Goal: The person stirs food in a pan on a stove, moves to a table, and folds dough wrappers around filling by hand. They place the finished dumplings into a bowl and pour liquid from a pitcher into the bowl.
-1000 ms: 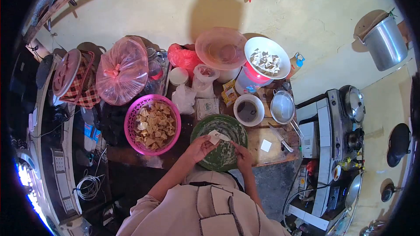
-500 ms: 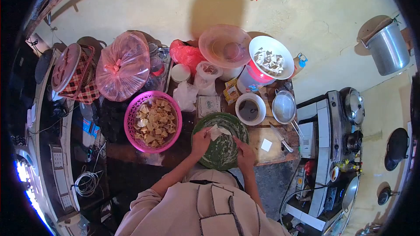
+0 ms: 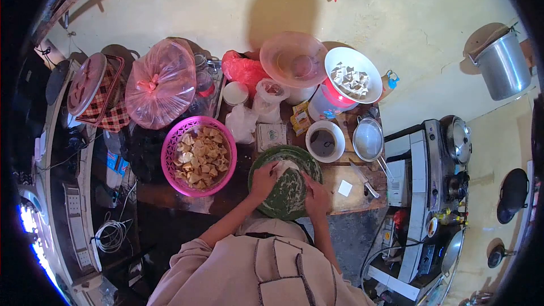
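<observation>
A green basin (image 3: 286, 209), its inside smeared with white streaks, stands at the table's front edge close to my body. Over it, my left hand (image 3: 264, 181) and my right hand (image 3: 315, 195) face each other with bent fingers. Between them is a soft white piece of dough (image 3: 287, 166), and the fingers of both hands close on its two ends. My fingertips are small here and partly hide its edges. Left of the basin, a pink basket (image 3: 165, 165) holds many folded brown pieces (image 3: 203, 158). A white square sheet (image 3: 344, 188) lies to the right.
Beside the white square lies a knife (image 3: 365, 180) on a wooden board. A bowl of dark liquid (image 3: 323, 143) and a sieve (image 3: 368, 139) are behind it. Farther back stand a white bowl of pale folded pieces (image 3: 349, 81), a translucent bowl (image 3: 283, 59) and plastic bags (image 3: 160, 82). A stove (image 3: 436, 153) is at right.
My left hand has moved slightly up and right. The white dough has shifted right and looks more bunched between my hands. My right hand has lowered its fingers a little.
</observation>
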